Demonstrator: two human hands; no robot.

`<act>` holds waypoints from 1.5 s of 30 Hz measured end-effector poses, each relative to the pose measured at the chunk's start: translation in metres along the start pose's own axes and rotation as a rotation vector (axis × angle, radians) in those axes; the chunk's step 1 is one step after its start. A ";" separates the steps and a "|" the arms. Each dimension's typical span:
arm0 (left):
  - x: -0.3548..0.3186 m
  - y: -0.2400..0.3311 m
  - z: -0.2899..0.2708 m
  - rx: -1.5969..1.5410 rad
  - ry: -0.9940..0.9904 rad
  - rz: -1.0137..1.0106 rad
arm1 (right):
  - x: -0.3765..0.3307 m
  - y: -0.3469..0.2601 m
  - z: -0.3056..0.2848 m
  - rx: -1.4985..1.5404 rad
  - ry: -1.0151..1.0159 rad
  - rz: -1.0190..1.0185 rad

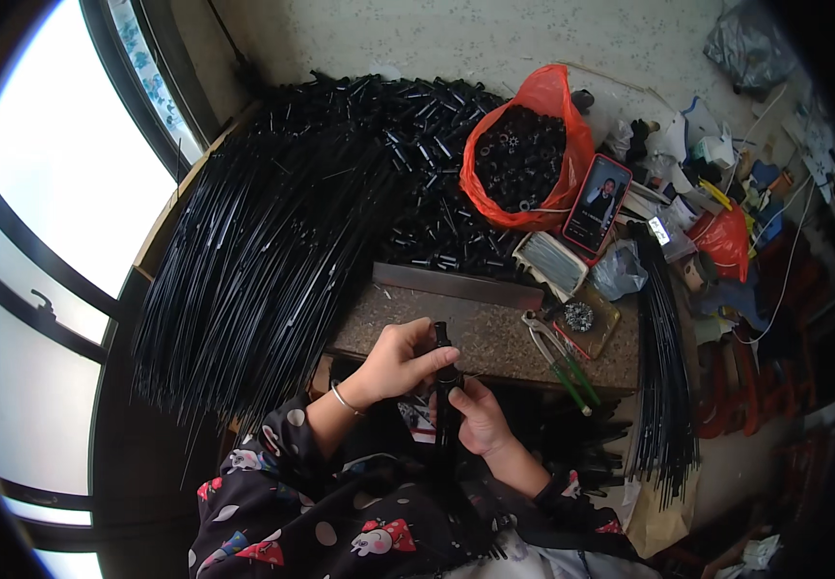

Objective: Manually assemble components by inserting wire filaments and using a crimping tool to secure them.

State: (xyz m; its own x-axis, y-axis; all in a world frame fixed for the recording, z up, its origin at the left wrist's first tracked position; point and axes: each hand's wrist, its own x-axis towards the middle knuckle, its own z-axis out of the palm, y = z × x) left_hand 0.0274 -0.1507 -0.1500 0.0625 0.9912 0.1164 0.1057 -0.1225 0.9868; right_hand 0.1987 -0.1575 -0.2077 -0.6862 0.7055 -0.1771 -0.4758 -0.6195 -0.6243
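In front of me, just off the table's near edge, both hands hold a black tubular piece [441, 335] upright. My left hand [398, 362], with a bracelet at its wrist, is closed round the upper part, its thumb lying across the front. Lower down, my right hand [482, 417] grips the same piece, thumb pressed on its side. Dark clothing behind the lower end makes its full length hard to make out. Pliers with green handles [565, 364] lie to the right of my hands, near the table edge.
Long thin black rods [253, 261] cover the table's left side. Behind lie heaped short black tubes [417, 145] and a red plastic bag [581, 145] of small black parts. A phone [596, 207], a tray of thin pins [554, 262] and another rod bundle [663, 376] are at the right.
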 end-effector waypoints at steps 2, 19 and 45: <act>-0.001 0.006 -0.001 0.244 0.041 0.088 | 0.002 0.004 -0.006 0.013 0.038 0.019; -0.015 0.015 0.006 -0.148 -0.009 -0.137 | -0.007 -0.003 -0.003 -0.058 -0.063 -0.035; -0.023 -0.010 0.017 -0.629 -0.382 0.386 | -0.020 0.005 -0.033 -0.581 -0.313 -0.110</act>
State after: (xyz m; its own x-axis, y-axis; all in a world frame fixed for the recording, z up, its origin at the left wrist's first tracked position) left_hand 0.0421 -0.1726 -0.1648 0.3256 0.7862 0.5252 -0.5594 -0.2876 0.7774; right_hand 0.2280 -0.1633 -0.2330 -0.8195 0.5667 0.0851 -0.2382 -0.2017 -0.9500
